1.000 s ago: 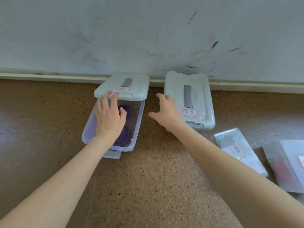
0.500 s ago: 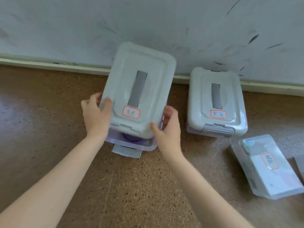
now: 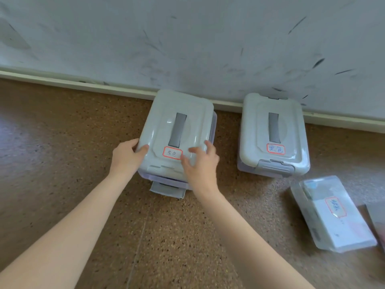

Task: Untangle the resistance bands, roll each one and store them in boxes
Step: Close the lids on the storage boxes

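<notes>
A clear storage box [image 3: 166,180] with a grey-white lid [image 3: 179,113] sits on the floor by the wall; the lid lies flat on it and bears a red-framed label. My left hand [image 3: 128,157] grips the lid's near left corner, thumb on top. My right hand [image 3: 200,163] rests on the lid's near right part with fingers curled over the edge. The box's grey latch [image 3: 167,189] hangs down at the front. The purple band inside is hidden by the lid.
A second box with its lid latched [image 3: 273,134] stands to the right by the wall. A clear flat case with a label [image 3: 331,213] lies at the right, with another item's edge [image 3: 378,222] beyond it. The floor [image 3: 62,163] is brown speckled.
The lid, propped at the far end a second ago, was lifted by both hands and now lies flat on the box, covering the purple band.
</notes>
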The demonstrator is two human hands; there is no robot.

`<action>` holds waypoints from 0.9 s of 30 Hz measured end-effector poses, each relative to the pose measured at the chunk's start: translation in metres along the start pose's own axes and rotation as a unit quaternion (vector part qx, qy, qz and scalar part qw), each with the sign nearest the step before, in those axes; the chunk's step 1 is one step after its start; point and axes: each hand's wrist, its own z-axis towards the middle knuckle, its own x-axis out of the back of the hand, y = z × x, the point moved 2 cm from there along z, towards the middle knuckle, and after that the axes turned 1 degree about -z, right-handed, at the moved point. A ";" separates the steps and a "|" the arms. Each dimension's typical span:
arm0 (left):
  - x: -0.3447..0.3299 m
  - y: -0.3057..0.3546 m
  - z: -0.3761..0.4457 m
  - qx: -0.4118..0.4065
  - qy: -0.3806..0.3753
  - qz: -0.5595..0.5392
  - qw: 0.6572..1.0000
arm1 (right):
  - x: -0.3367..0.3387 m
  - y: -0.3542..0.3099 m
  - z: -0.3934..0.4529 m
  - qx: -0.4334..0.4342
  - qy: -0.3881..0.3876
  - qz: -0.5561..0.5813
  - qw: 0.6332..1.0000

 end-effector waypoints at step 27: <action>-0.014 0.002 -0.001 -0.011 -0.069 0.102 0.992 | 0.004 0.032 0.012 -0.005 -0.066 -0.004 0.998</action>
